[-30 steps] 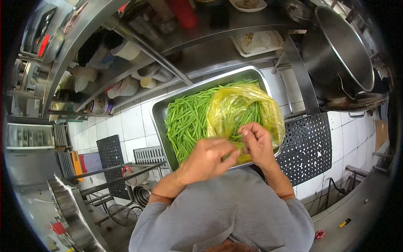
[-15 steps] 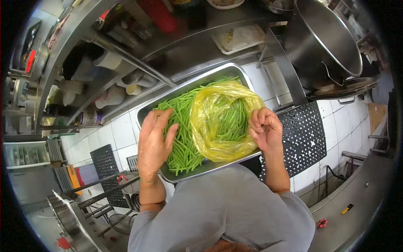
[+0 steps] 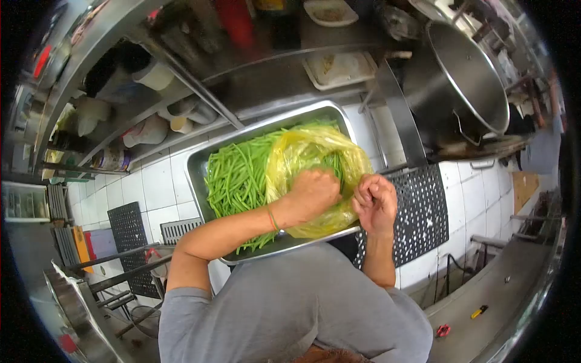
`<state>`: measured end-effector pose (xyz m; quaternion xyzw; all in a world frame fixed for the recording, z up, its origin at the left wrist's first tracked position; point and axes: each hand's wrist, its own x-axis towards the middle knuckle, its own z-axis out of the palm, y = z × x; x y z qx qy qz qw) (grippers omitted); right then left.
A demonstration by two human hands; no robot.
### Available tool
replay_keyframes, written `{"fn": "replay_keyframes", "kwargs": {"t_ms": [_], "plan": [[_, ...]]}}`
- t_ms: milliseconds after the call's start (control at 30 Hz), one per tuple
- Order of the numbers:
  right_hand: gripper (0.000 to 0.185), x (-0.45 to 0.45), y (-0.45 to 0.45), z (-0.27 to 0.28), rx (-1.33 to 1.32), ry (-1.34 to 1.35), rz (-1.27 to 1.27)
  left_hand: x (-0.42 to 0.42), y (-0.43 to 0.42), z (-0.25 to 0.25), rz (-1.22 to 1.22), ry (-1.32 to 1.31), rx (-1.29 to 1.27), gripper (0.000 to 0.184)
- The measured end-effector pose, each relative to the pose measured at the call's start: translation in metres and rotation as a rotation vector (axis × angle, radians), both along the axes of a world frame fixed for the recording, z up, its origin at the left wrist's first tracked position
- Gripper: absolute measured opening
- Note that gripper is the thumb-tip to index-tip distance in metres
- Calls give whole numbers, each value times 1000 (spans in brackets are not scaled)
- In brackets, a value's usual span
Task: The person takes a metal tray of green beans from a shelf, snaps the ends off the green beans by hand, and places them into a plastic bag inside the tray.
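A deep steel pan [image 3: 209, 145] rests across my lap, with loose green beans [image 3: 236, 172] heaped over its left side. In its right half sits a yellow plastic bag [image 3: 290, 145], its mouth open and more green beans inside. My left hand [image 3: 315, 192] reaches into the bag with its fingers curled downward; what they hold is hidden under the hand. The fingers of my right hand [image 3: 375, 201] are bent and pinch the right rim of the bag. A thin coloured band [image 3: 273, 218] circles my left wrist.
Beyond the pan stands a steel shelf unit [image 3: 260, 78] with a white tray [image 3: 340, 69]. A large steel pot [image 3: 460, 78] is at the upper right. Black perforated mats [image 3: 417, 212] lie on the white tile floor. A steel counter [image 3: 484, 290] runs along the lower right.
My left hand has moved right, from open above the loose beans to curled inside the bag. My right hand stays at the bag's rim. The view has shifted slightly.
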<state>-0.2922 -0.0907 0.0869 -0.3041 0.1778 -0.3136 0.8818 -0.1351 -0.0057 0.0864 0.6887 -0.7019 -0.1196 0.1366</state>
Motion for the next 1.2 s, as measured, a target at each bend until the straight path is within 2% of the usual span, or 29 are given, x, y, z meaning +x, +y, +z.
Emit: {"fn": "replay_keyframes", "kwargs": {"t_ms": [133,267,400,467,500,567,633,700,767,833,933,1033,1100,1200], "plan": [[18,-3,-2,-10,6,65,-51,5,-2,-22,-25,-49,-130,12],[19,3,-9,-6,-72,17,-19,7,-4,-24,-7,-5,106,15],[18,9,-13,-5,-154,96,16,14,5,-3,-4,96,22,18],[19,5,-15,-8,-227,250,96,19,13,15,-25,368,-71,22],[19,9,-12,-8,-236,243,100,21,18,25,-21,361,-80,22],[19,21,-1,-8,-675,476,18,26,26,42,113,453,-184,23],[21,22,5,-10,-666,499,103,32,34,56,156,491,-261,20],[21,23,11,-21,-708,505,297,36,42,62,198,533,-339,18],[21,27,19,-24,-758,538,342,38,48,63,340,626,-457,16],[21,33,25,-26,-853,502,392,43,51,62,354,655,-547,14],[22,38,26,-25,-838,466,415,47,55,68,408,669,-568,15],[20,39,26,-19,-755,435,388,48,55,58,502,789,-552,17],[19,40,24,-16,-706,431,359,47,56,54,506,1076,-394,19],[15,42,20,-8,-753,428,376,37,54,38,383,949,-354,22]]}}
